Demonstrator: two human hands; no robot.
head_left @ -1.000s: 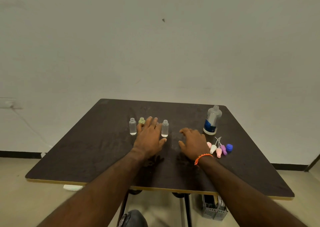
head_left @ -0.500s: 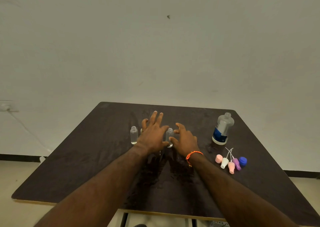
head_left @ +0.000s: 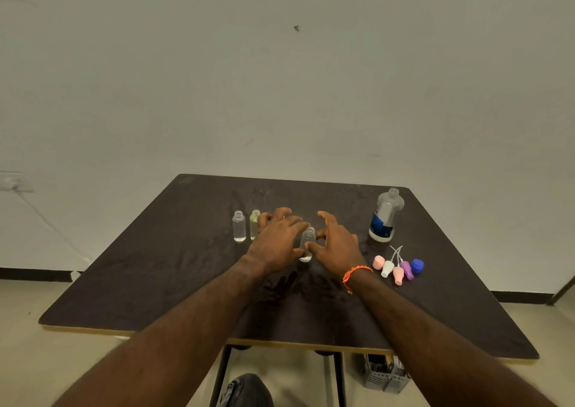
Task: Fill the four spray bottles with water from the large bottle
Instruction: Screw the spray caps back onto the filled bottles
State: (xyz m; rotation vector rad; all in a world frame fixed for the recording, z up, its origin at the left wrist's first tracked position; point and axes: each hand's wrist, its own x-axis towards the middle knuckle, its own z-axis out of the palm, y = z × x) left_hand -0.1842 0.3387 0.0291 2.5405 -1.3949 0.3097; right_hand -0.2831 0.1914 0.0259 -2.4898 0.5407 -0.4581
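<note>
Four small spray bottles stand uncapped mid-table. A clear bottle [head_left: 239, 226] and a greenish bottle [head_left: 254, 223] stand at the left; a third is hidden behind my left hand [head_left: 277, 241]. The fourth small clear bottle [head_left: 308, 238] stands between my hands. My right hand [head_left: 337, 246] has its thumb across this bottle's front and curled fingers at its right side. My left hand hovers with loosely bent fingers, its thumb close to the bottle's base. The large bottle [head_left: 385, 216], uncapped with a blue label, stands at the right.
Several spray heads in pink, white and purple [head_left: 393, 268] and a blue cap [head_left: 417, 266] lie right of my right hand on the dark table [head_left: 155, 282]. Wet smears mark the tabletop. A grey basket [head_left: 384, 372] sits on the floor beneath.
Both hands lifted off the tabletop and moved toward each other around the rightmost small bottle; my right hand came left and its thumb and fingers closed on it.
</note>
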